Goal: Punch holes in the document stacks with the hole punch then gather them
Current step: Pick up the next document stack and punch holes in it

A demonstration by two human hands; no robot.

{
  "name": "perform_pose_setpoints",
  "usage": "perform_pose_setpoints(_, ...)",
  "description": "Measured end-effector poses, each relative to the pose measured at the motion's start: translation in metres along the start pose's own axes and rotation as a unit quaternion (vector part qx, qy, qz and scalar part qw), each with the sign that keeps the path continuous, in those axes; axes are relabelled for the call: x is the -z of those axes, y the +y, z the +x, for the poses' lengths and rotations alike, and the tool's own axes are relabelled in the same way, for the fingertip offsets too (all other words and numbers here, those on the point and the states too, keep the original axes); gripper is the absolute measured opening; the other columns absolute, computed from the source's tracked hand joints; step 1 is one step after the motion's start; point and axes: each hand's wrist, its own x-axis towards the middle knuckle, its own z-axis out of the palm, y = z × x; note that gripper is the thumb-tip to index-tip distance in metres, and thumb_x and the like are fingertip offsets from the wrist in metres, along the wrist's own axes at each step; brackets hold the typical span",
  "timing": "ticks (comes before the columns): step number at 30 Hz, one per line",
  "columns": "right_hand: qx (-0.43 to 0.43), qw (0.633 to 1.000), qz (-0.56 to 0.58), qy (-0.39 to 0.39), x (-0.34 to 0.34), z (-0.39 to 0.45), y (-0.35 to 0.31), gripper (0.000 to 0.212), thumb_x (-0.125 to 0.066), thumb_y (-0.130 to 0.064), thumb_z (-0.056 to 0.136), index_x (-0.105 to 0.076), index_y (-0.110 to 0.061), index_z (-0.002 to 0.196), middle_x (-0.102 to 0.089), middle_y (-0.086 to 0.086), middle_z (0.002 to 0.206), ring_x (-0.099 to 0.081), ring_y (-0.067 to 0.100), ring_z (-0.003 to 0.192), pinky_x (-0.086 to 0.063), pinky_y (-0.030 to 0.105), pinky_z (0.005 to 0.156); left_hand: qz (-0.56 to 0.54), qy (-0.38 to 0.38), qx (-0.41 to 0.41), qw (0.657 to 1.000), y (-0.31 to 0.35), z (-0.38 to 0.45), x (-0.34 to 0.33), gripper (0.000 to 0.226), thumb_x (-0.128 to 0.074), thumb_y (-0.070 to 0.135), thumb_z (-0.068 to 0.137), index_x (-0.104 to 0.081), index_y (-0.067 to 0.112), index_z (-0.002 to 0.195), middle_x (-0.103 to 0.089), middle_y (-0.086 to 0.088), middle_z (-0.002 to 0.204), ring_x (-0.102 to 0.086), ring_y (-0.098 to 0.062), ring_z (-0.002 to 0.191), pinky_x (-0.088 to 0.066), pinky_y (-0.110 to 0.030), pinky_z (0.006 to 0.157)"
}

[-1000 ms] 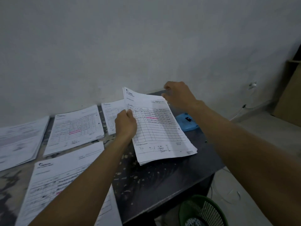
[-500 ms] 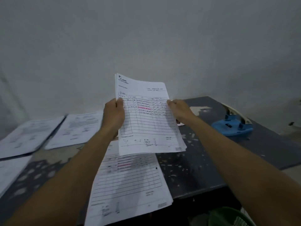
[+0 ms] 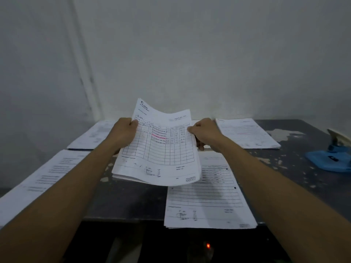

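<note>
Above the table [image 3: 133, 202], left grip [image 3: 124, 132] and right grip [image 3: 204, 132] pinch the document stack [image 3: 159, 149].

A stack of printed forms [image 3: 159, 149], white with a ruled table and one pink-highlighted line, is held tilted above the desk [image 3: 125, 202], gripped at its left and right edges. Four more document stacks lie flat: near right [image 3: 207, 198], far right [image 3: 247, 133], far left [image 3: 93, 135], near left [image 3: 38, 179]. The blue hole punch [image 3: 330, 158] sits at the right edge.
</note>
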Motion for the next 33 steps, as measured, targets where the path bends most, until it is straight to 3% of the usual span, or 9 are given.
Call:
perform_pose_setpoints(6, -0.029, 0.997, -0.02, -0.075, -0.067, -0.014, -0.009, 0.019, -0.057, -0.006, 0.093, -0.061, 0.007, 0.08, -0.062, 0.017, 0.05, -0.058, 0.023, 0.036, -0.041, 0.025, 0.035, 0.151, -0.032, 0.004, 0.988, -0.055, -0.009, 0.032, 0.041, -0.033, 0.031, 0.105, -0.059, 0.004, 0.089, -0.062, -0.01, 0.092, -0.057, -0.022, 0.082, -0.04, -0.032, 0.073)
perform_pose_setpoints(11, -0.054, 0.991, -0.041, -0.116, -0.109, -0.021, -0.002, 0.018, -0.054, 0.002, 0.089, -0.054, -0.001, 0.071, -0.061, 0.015, 0.046, -0.059, 0.026, 0.037, -0.038, 0.023, 0.034, 0.211, -0.062, 0.02, 0.975, -0.09, -0.019, 0.039, 0.039, -0.034, 0.029, 0.105, -0.053, 0.004, 0.082, -0.061, -0.015, 0.092, -0.054, -0.025, 0.081, -0.039, -0.031, 0.072)
perform_pose_setpoints(17, -0.09, 0.979, -0.108, -0.147, -0.136, -0.025, 0.007, 0.014, -0.048, 0.0, 0.087, -0.059, 0.005, 0.093, -0.068, 0.022, 0.064, -0.065, 0.027, 0.042, -0.036, 0.022, 0.036, 0.216, -0.102, 0.022, 0.971, -0.119, -0.029, 0.028, 0.036, -0.034, 0.029, 0.106, -0.059, 0.003, 0.105, -0.062, -0.012, 0.104, -0.054, -0.022, 0.089, -0.039, -0.03, 0.078)
perform_pose_setpoints(19, -0.103, 0.976, -0.134, -0.138, -0.138, -0.027, 0.007, 0.006, -0.047, 0.0, 0.085, -0.053, -0.001, 0.084, -0.066, 0.021, 0.061, -0.066, 0.029, 0.044, -0.036, 0.021, 0.036, 0.222, -0.11, 0.019, 0.969, -0.124, -0.031, 0.022, 0.038, -0.034, 0.029, 0.106, -0.058, 0.0, 0.112, -0.061, -0.013, 0.106, -0.052, -0.022, 0.088, -0.038, -0.03, 0.078)
perform_pose_setpoints(24, -0.105, 0.966, -0.196, -0.131, -0.139, -0.029, 0.003, 0.01, -0.047, 0.001, 0.082, -0.048, -0.004, 0.073, -0.064, 0.02, 0.058, -0.067, 0.032, 0.049, -0.036, 0.02, 0.036, 0.271, -0.104, 0.033, 0.957, -0.137, -0.033, 0.012, 0.032, -0.035, 0.032, 0.105, -0.054, 0.007, 0.099, -0.057, -0.008, 0.094, -0.054, -0.022, 0.084, -0.042, -0.032, 0.074)
perform_pose_setpoints(27, -0.097, 0.958, -0.233, -0.136, -0.14, -0.03, 0.0, 0.011, -0.048, 0.002, 0.077, -0.05, -0.003, 0.068, -0.062, 0.017, 0.054, -0.064, 0.028, 0.043, -0.041, 0.019, 0.037, 0.347, -0.088, 0.021, 0.933, -0.137, -0.037, 0.007, 0.022, -0.041, 0.026, 0.101, -0.054, 0.012, 0.089, -0.057, -0.001, 0.082, -0.059, -0.018, 0.075, -0.045, -0.03, 0.066)
perform_pose_setpoints(30, -0.078, 0.942, -0.298, -0.135, -0.143, -0.027, -0.003, 0.01, -0.05, 0.001, 0.071, -0.056, -0.005, 0.065, -0.064, 0.012, 0.053, -0.065, 0.026, 0.048, -0.049, 0.023, 0.05, 0.442, -0.09, 0.007, 0.892, -0.129, -0.039, 0.005, 0.01, -0.049, 0.021, 0.089, -0.054, 0.015, 0.083, -0.053, 0.001, 0.073, -0.058, -0.017, 0.066, -0.047, -0.029, 0.062)
perform_pose_setpoints(33, -0.064, 0.934, -0.324, -0.139, -0.145, -0.021, -0.006, 0.011, -0.055, 0.005, 0.067, -0.057, -0.004, 0.061, -0.063, 0.01, 0.048, -0.062, 0.021, 0.038, -0.053, 0.025, 0.05, 0.507, -0.096, -0.017, 0.856, -0.124, -0.039, 0.007, 0.012, -0.05, 0.025, 0.081, -0.056, 0.015, 0.076, -0.052, 0.003, 0.067, -0.052, -0.014, 0.058, -0.044, -0.027, 0.058)
